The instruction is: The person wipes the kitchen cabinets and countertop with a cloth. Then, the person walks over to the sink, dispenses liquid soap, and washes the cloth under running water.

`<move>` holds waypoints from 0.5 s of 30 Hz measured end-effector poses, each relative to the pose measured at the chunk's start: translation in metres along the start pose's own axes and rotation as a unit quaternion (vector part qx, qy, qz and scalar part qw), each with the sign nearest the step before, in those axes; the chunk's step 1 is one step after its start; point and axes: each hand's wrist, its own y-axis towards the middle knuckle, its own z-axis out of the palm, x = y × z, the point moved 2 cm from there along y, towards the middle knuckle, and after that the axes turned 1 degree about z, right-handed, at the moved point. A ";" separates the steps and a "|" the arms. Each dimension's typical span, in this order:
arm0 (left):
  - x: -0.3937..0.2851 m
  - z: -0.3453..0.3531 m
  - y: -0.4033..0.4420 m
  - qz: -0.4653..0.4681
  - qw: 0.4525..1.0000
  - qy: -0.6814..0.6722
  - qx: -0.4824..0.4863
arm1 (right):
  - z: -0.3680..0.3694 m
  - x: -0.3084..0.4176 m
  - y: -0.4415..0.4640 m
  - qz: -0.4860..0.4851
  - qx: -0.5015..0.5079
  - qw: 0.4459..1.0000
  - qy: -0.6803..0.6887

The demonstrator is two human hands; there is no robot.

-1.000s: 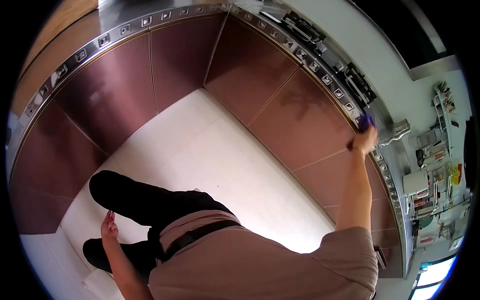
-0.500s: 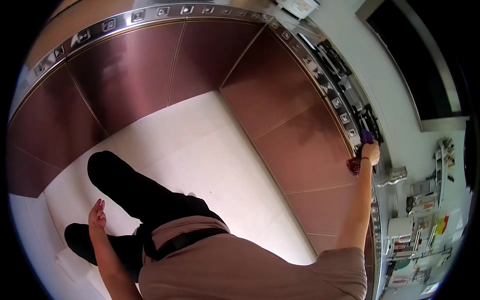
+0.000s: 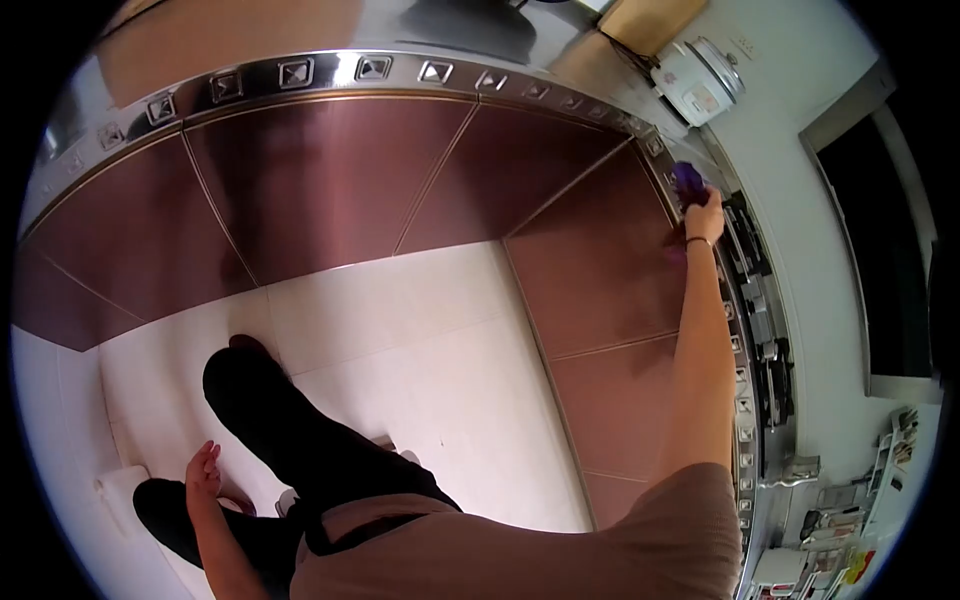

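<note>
My right hand [image 3: 705,218] is closed on a purple cloth [image 3: 689,184] at the upper right, by the metal counter edge [image 3: 655,146] near the corner of the counter. A dark band circles that wrist. Low on the left, my left hand [image 3: 204,470] hangs beside my legs with its fingers partly curled; it touches no object that I can make out.
A white rice cooker [image 3: 697,84] stands in the counter corner. The gas stove [image 3: 765,310] runs along the right counter, with a steel faucet-like fitting [image 3: 793,470] beyond it. Brown cabinet doors [image 3: 330,185] line both sides above the pale floor [image 3: 440,380].
My right hand with the purple cloth has moved along the counter edge from beside the stove towards the corner. The view has turned, bringing the rice cooker in. My legs have shifted.
</note>
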 end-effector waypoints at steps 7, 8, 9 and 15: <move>0.004 -0.058 0.004 -0.003 0.999 -0.038 -0.026 | 0.113 0.079 0.043 0.114 -0.180 0.930 0.300; 0.006 -0.062 -0.002 -0.006 0.998 -0.046 -0.042 | 0.128 0.082 0.054 0.109 -0.180 0.918 0.337; 0.009 -0.063 -0.009 -0.003 0.997 -0.056 -0.048 | 0.134 0.089 0.061 0.097 -0.107 0.930 0.337; 0.007 -0.068 -0.039 -0.018 0.979 -0.112 -0.168 | 0.143 0.127 0.046 0.192 -0.209 0.932 0.224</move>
